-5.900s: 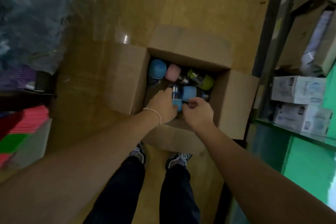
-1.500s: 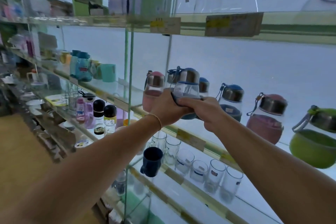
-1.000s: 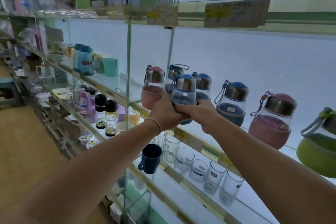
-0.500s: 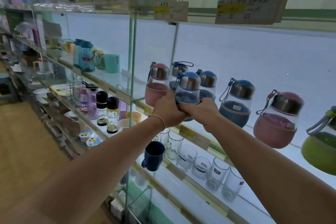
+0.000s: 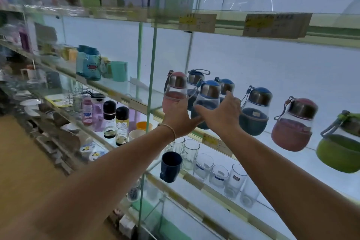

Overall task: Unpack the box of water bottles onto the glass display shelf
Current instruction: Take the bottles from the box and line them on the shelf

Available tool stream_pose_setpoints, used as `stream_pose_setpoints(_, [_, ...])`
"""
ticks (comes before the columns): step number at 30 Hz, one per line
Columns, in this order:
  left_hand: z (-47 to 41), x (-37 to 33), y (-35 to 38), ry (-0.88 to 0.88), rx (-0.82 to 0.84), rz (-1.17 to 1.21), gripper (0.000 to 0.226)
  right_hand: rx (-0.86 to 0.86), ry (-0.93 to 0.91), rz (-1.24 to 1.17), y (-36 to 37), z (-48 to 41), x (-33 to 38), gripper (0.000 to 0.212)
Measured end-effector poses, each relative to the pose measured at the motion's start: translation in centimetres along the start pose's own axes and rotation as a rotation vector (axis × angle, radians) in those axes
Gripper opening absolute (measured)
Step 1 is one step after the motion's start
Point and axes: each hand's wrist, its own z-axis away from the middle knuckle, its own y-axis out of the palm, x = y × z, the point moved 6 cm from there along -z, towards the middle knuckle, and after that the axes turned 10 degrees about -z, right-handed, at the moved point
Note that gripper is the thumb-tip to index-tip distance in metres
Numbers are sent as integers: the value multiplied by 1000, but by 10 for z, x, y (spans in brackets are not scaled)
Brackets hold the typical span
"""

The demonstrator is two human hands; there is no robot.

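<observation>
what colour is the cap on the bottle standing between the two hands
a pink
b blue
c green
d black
B: the bottle between the left hand and the right hand has a blue cap over a metal collar.

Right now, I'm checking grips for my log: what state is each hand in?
Left hand: open, fingers straight by the blue-capped water bottle.
Right hand: open, fingers spread beside it.

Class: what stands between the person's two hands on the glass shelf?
A blue-capped bottle stands between the left hand and the right hand, shown in the head view.
</observation>
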Motion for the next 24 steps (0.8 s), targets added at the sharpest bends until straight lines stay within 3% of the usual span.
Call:
stream_pose_setpoints(8, [21,25,-53,-47,-28,-78,32,-70,-166,54,20,30,52,81])
stream_pose_setpoints(13, [41,81,-92,-172,-59,-87,51,16,-164,-27,61,55,87,73])
stream_pose_setpoints(24, [122,215,-189,-432,-117,-178,42,302,-198,-134,190,116,142,67])
